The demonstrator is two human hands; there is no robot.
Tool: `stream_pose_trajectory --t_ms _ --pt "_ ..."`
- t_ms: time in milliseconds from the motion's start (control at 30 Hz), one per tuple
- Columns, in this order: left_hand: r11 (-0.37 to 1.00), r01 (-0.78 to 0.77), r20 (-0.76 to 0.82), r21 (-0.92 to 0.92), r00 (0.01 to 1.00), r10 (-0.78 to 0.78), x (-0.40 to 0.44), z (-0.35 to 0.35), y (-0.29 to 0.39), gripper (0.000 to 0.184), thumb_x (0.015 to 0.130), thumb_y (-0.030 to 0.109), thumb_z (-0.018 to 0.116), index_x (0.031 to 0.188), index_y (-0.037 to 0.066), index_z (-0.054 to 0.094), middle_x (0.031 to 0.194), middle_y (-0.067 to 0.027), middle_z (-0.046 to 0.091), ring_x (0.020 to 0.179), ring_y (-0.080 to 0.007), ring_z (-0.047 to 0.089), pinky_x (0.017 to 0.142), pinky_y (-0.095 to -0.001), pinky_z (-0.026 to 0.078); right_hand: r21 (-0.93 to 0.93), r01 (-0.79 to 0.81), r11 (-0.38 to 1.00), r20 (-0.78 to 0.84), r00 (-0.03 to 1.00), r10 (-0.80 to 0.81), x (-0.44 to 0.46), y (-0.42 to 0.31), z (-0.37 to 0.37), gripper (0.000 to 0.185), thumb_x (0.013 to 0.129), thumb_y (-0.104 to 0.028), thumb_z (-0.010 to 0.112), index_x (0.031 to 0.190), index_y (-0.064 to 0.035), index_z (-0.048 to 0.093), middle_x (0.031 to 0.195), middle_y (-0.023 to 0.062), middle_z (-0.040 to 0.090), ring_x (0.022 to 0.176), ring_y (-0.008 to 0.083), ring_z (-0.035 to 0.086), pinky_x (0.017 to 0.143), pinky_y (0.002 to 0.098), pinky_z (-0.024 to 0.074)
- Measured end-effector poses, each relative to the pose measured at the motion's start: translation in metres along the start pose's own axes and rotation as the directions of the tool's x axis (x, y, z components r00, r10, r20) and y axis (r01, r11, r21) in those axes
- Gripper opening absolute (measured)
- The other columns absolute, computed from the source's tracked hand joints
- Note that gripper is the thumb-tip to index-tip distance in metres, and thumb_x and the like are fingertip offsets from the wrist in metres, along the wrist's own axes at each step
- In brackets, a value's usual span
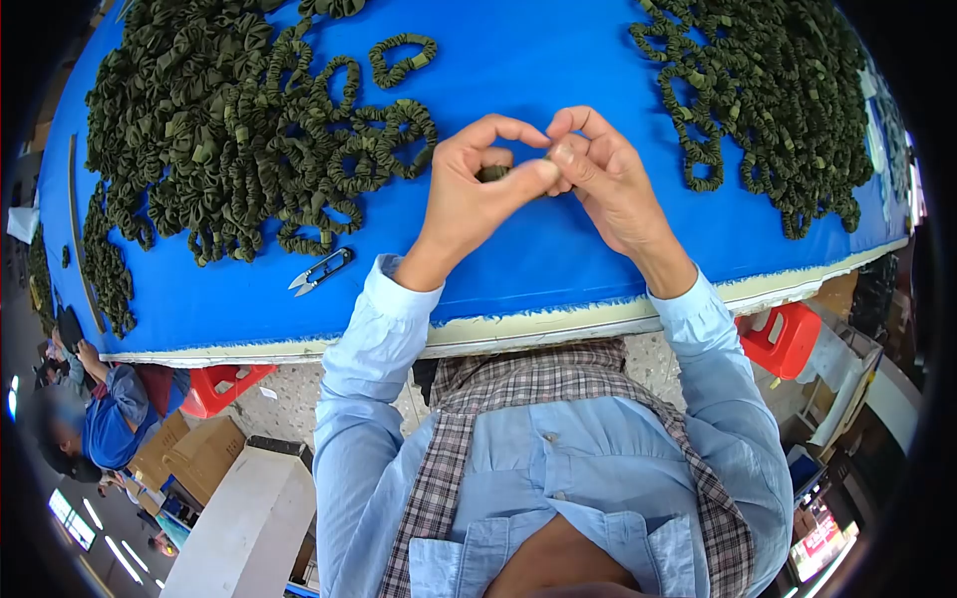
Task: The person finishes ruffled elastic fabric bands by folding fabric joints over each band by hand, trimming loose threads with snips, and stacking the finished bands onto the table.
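Both hands meet above the blue-covered table. My left hand [478, 179] is curled, and a bit of dark green scrunchie [491, 173] shows inside its fingers. Most of that scrunchie is hidden. My right hand [603, 174] is closed in a pinch at the left fingertips, where a small piece of the same green cloth seems to show. Close by on the left lies a big heap of dark green scrunchies [214, 120], with one loose scrunchie [403, 60] apart from it. Thread snips [321, 271] lie on the cloth left of my left wrist.
Another heap of scrunchies [773, 100] covers the table's right side. The table's pale front edge [558, 327] runs before my body. Red stools [783, 339] stand below it. A co-worker in blue [120, 419] sits at the far left, near cardboard boxes [202, 458].
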State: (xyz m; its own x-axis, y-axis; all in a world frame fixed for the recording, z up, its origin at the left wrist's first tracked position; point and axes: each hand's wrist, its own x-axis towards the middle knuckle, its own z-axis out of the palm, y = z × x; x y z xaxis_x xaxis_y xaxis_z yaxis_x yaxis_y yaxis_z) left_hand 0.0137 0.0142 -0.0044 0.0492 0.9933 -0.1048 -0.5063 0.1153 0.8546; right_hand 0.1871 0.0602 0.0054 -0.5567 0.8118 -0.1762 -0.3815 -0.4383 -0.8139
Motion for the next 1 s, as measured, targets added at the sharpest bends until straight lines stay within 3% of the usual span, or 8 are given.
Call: stream_pose_trajectory --t_ms 33,100,267,467,600,1000 --pt "0.978 -0.073 -0.035 0.194 0.996 0.081 -0.001 0.005 -0.001 0.017 0.083 0.002 0.07 0.1 0.003 0.069 0.058 0.0029 0.054 0.047 -0.0031 0.036 0.045 -0.0179 0.031 -0.062 0.002 0.998 -0.019 1.0 -0.003 -0.001 0.002 0.0 0.026 0.094 -0.012 0.069 0.114 -0.0049 0.055 0.08 0.0024 0.059 0.073 0.011 0.057 0.074 0.0232 0.0481" --pt "0.811 -0.183 -0.053 0.556 0.966 0.254 -0.004 0.01 -0.001 0.017 0.078 0.003 0.076 0.094 0.003 0.073 0.059 0.0011 0.061 0.048 -0.0033 0.04 0.044 -0.0175 0.032 -0.188 0.002 0.982 -0.054 0.998 -0.012 -0.001 0.006 0.001 0.028 0.093 -0.013 0.07 0.115 -0.0043 0.054 0.079 0.0024 0.06 0.072 0.0104 0.057 0.071 0.0222 0.0481" --pt "0.819 -0.203 -0.075 0.537 0.955 0.285 -0.007 0.01 0.006 0.018 0.075 0.002 0.083 0.091 0.003 0.076 0.064 0.0024 0.065 0.051 -0.0007 0.038 0.045 -0.0154 0.027 -0.18 0.049 0.982 -0.018 0.998 -0.054 0.001 0.005 -0.004 0.034 0.092 -0.014 0.073 0.118 -0.0034 0.053 0.079 0.0027 0.062 0.071 0.0093 0.058 0.069 0.0208 0.0479" --pt "0.827 -0.156 -0.086 0.54 0.967 0.238 -0.008 -0.001 0.006 0.02 0.073 0.005 0.086 0.091 0.003 0.077 0.064 0.0023 0.066 0.052 -0.0013 0.039 0.046 -0.0156 0.029 -0.17 0.019 0.985 -0.02 1.0 -0.022 0.003 0.0 -0.004 0.038 0.09 -0.014 0.075 0.119 -0.0035 0.053 0.078 0.0034 0.064 0.071 0.0092 0.06 0.07 0.0211 0.0485" --pt "0.718 -0.273 0.015 0.64 0.939 0.343 -0.007 -0.003 -0.001 0.025 0.07 0.006 0.087 0.093 0.004 0.078 0.065 0.0021 0.068 0.053 -0.0017 0.041 0.047 -0.0161 0.031 -0.171 -0.002 0.985 0.014 1.0 0.005 0.005 0.004 -0.006 0.039 0.089 -0.012 0.076 0.119 -0.0038 0.053 0.078 0.0039 0.065 0.07 0.0097 0.06 0.069 0.0218 0.0496" --pt "0.753 -0.2 -0.043 0.627 0.956 0.29 -0.012 0.003 0.005 0.023 0.07 0.003 0.086 0.091 0.004 0.078 0.068 0.0004 0.071 0.052 -0.0025 0.042 0.046 -0.0172 0.031 -0.189 0.028 0.982 0.014 1.0 -0.026 0.003 0.002 -0.005 0.036 0.088 -0.01 0.076 0.117 -0.0044 0.054 0.078 0.0048 0.066 0.069 0.0099 0.06 0.067 0.0202 0.0477"
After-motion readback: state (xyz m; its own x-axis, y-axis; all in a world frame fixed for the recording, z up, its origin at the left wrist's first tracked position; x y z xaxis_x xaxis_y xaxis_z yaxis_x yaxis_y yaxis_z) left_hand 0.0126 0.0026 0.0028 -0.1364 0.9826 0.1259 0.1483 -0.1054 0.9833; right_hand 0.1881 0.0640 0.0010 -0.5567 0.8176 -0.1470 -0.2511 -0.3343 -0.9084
